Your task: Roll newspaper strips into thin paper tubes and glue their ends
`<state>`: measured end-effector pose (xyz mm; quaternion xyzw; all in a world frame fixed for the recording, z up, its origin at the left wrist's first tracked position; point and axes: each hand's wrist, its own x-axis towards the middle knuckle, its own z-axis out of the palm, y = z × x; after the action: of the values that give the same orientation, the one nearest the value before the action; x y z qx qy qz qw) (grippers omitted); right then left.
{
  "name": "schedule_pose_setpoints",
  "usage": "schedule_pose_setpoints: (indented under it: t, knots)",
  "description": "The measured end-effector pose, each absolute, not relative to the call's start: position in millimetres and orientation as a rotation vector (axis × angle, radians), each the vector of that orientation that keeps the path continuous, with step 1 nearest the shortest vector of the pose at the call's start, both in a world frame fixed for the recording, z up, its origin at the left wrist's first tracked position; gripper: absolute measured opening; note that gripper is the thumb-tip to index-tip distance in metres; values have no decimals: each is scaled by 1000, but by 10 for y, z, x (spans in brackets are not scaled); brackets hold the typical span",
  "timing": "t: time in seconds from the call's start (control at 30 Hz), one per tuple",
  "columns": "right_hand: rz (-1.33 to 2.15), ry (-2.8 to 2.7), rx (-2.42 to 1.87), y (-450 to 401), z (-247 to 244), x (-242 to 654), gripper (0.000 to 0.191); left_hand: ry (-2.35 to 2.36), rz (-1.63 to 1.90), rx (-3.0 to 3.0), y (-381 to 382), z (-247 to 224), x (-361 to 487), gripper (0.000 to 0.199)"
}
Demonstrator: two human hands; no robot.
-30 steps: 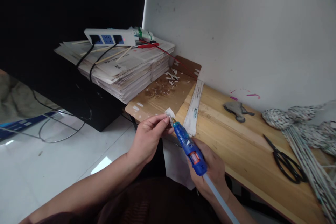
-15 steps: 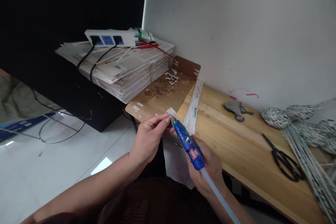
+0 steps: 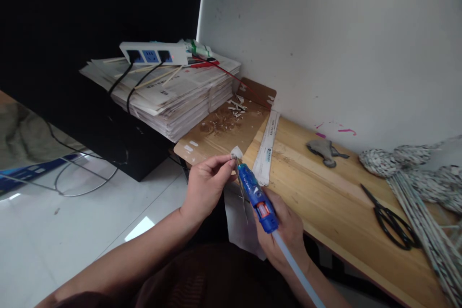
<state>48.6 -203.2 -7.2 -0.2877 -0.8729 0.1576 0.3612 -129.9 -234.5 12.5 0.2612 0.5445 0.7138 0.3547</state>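
My right hand [image 3: 283, 228] is wrapped round a blue hot glue gun [image 3: 255, 195], with a long pale glue stick [image 3: 298, 269] running out of its rear end. Between thumb and fingers, my left hand [image 3: 209, 183] pinches a small white piece of paper [image 3: 236, 152]. The gun's nozzle touches or nearly touches that piece; which of the two I cannot tell. A thin dark strand hangs below my left fingertips, beside the gun. My left hand's lower fingers are partly hidden.
A newspaper stack [image 3: 169, 101] bears a power strip [image 3: 155, 54]. Paper scraps [image 3: 237, 106] lie on a brown board [image 3: 202, 140]. Folded paper strips [image 3: 266, 149], a grey cloth-like lump [image 3: 325, 150], black scissors [image 3: 391, 221] and rolled paper sticks [image 3: 418, 226] lie on the wooden table [image 3: 317, 192].
The glue gun has shifted slightly left and up. The pinched paper has turned a little, and the strand below my left fingers now shows.
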Motion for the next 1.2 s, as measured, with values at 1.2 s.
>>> schedule_pose_setpoints:
  t: [1.2]
  knots:
    - [522,-2121,-869,-2064,54,453,28,1259,1780,626,-2300,203,-1276,16]
